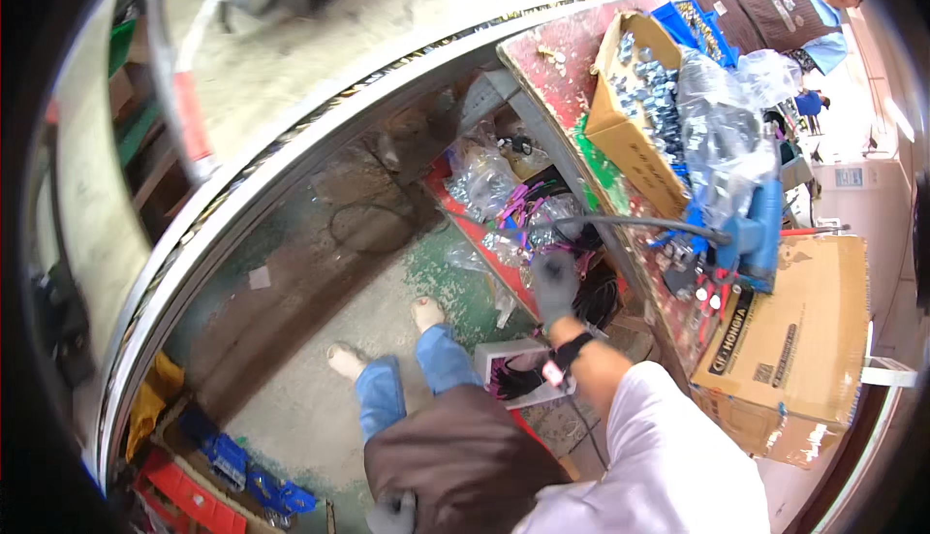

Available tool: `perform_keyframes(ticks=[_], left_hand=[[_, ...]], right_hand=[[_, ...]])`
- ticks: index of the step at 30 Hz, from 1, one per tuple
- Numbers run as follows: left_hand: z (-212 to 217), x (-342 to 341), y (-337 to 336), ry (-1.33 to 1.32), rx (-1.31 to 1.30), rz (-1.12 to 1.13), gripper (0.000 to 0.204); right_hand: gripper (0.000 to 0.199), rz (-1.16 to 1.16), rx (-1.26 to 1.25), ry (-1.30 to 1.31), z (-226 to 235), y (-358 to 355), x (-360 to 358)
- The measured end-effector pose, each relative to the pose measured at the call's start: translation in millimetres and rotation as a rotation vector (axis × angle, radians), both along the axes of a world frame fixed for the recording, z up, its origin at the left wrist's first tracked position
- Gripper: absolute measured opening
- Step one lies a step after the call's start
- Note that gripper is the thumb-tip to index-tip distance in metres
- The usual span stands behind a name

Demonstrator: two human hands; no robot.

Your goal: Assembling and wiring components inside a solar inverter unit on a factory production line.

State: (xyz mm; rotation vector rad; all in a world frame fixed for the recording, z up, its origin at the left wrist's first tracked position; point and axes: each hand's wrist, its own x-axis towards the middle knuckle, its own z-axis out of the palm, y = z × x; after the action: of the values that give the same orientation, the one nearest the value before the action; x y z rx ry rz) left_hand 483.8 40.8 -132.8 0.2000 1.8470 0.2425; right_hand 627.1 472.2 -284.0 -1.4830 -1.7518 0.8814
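My right hand (555, 287), in a grey glove, reaches under the bench at the right. It is close to clear plastic bags (481, 177) and a heap of purple and black pieces (531, 203) on a low red shelf (504, 267). Its fingertips are smeared, so whether it grips anything is unclear. A dark band circles that wrist. My left hand (392, 513), also grey-gloved, hangs beside my brown apron (465, 447) at the lower edge; its fingers are mostly hidden. Below my right hand stands a white box (494, 352) with black and purple pieces inside.
On the worn red bench (542, 49) are an open carton (635, 180) of small metal parts, a plastic bag (722, 137) and a blue power tool (760, 238) with a cable. A large carton (790, 340) stands at right. Another person (765, 15) is beyond. Blue packets (228, 461) lie lower left.
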Motion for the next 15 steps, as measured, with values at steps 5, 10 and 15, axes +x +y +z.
perform_keyframes(ticks=[5,10,15], left_hand=[[6,-11,-18,0.039,0.082,0.004,0.038],[10,-22,-57,0.017,0.174,0.225,0.040],[68,-80,-67,0.140,0.337,0.645,0.037]], right_hand=[[0.026,0.382,-0.082,-0.004,162,-124,-115],[0.038,0.789,0.239,0.190,288,-172,-222],[0.035,0.888,0.021,0.424,339,-222,-284]])
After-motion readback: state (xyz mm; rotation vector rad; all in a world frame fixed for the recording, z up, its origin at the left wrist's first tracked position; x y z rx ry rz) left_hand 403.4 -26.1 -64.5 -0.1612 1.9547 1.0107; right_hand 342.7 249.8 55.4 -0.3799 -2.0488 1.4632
